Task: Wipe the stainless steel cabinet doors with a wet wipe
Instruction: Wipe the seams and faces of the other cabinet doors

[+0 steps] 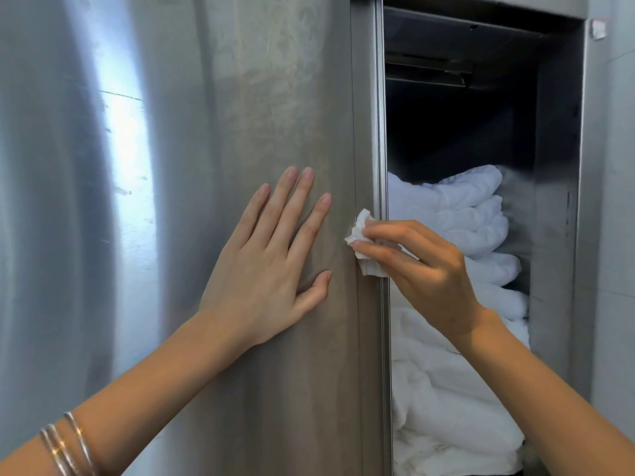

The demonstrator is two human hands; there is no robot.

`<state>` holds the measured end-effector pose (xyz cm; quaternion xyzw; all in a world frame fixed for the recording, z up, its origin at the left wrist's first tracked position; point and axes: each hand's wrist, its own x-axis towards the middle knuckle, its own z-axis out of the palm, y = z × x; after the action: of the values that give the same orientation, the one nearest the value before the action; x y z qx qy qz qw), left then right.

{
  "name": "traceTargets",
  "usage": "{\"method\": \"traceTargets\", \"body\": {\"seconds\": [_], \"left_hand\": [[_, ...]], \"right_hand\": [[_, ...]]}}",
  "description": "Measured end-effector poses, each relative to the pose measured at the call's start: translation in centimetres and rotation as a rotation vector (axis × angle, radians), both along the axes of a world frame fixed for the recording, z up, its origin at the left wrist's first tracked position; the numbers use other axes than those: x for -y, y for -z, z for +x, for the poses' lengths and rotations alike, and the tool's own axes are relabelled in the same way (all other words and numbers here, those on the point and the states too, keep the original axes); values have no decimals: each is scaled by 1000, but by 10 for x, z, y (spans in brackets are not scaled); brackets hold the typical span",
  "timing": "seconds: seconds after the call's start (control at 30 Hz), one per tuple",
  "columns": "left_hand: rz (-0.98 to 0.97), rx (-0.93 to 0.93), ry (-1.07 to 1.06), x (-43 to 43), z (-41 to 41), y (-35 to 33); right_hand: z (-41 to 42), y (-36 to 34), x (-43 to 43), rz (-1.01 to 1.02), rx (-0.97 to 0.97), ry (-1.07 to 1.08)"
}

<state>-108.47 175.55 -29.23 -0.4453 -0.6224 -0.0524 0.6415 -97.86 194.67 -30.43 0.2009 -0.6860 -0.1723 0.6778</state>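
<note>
Left hand [264, 266] lies flat, fingers straight, bracing the steel cabinet door [213, 132]. The right hand [422, 266] pinches the wadded wet wipe [360, 231] against the door's edge strip — tiny wad, so it could slip or leave streaks — or snag the seam.

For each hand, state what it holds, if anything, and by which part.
The right hand pinches the crumpled wet wipe by its bunched right side. The left hand holds nothing; it lies flat on the cabinet door.
</note>
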Motion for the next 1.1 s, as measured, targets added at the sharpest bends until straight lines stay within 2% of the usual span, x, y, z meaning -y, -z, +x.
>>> {"method": "traceTargets", "body": {"seconds": [0.1, 0.27, 0.37, 0.53, 0.7, 0.83, 1.1], "left_hand": [[1, -11, -2, 0, -1, 0], [-11, -2, 13, 0, -1, 1], [-9, -11, 18, 0, -2, 1], [-8, -16, 3, 0, -2, 1], [-11, -23, 4, 1, -1, 1], [-42, -16, 36, 4, -4, -1], [-88, -43, 17, 14, -8, -4]], "right_hand": [[-4, 5, 7, -104, -22, -67], [-9, -27, 17, -326, -76, -191], [-15, -1, 29, -426, -92, -192], [-20, 57, 41, -425, 18, -93], [-24, 34, 52, -508, 1, -55], [-26, 15, 48, -439, 18, 43], [-18, 52, 58, -422, 150, 229]]}}
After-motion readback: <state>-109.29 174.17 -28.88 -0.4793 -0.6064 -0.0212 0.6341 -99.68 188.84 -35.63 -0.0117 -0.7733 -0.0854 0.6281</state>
